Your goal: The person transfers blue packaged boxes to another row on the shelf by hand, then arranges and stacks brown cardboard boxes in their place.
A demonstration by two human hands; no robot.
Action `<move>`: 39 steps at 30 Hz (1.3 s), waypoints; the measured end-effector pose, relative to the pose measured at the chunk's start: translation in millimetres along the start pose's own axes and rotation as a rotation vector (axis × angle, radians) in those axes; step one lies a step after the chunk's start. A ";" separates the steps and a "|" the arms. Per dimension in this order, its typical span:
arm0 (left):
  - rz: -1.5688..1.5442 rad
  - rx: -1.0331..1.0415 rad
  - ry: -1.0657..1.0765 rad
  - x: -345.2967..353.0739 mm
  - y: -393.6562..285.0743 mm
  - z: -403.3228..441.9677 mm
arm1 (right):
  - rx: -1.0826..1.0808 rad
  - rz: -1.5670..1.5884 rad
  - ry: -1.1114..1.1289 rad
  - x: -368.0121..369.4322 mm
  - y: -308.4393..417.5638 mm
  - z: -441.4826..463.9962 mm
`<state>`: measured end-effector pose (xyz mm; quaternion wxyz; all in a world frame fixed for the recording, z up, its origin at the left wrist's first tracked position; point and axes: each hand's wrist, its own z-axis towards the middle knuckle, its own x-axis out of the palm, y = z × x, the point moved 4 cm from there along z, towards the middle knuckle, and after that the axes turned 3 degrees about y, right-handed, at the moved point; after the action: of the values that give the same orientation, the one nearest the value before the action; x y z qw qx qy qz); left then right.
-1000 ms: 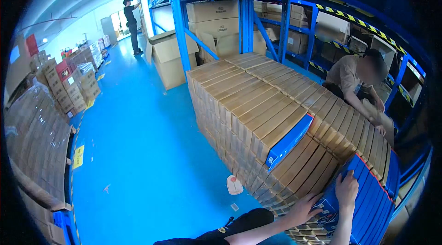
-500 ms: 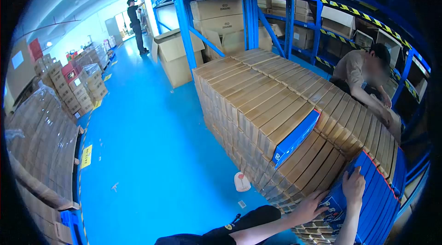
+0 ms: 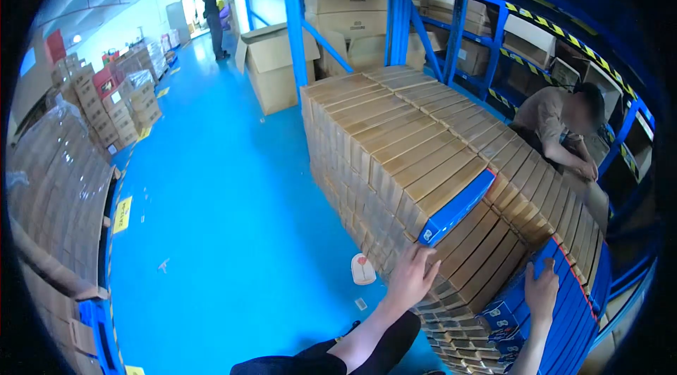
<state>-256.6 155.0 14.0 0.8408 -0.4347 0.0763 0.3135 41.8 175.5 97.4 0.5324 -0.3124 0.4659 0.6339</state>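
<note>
My left hand (image 3: 411, 280) is open with its fingers apart, at the near end of the stacked cardboard boxes (image 3: 469, 251). Just above its fingertips is the end of a single blue box (image 3: 458, 207), which lies on its edge at the front of the upper row. My right hand (image 3: 541, 292) rests on a row of blue boxes (image 3: 564, 311) at the right, its fingers spread over their top edges. White print shows on the near ends of these blue boxes. Whatever lies under the right palm is hidden.
Blue racking (image 3: 293, 29) stands behind the stack. Across it, another person (image 3: 557, 118) bends over the far side. An open carton (image 3: 271, 68) stands on the blue floor (image 3: 211, 234). Wrapped pallet loads (image 3: 56, 192) line the left, and a person in dark clothes (image 3: 214, 15) stands far back.
My left hand has left the blue boxes beside my right hand and moved left and up towards the single blue box. My right hand stays on the blue row, its fingers shifted slightly.
</note>
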 end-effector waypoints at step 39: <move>-0.023 -0.244 0.179 31.6 32.8 -23.7 | 0.047 0.167 0.097 111.6 128.2 85.6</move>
<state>-247.7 165.1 -35.6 0.7752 -0.5606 0.1075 0.2707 -100.0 297.5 62.6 0.4617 -0.2904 0.5304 0.6490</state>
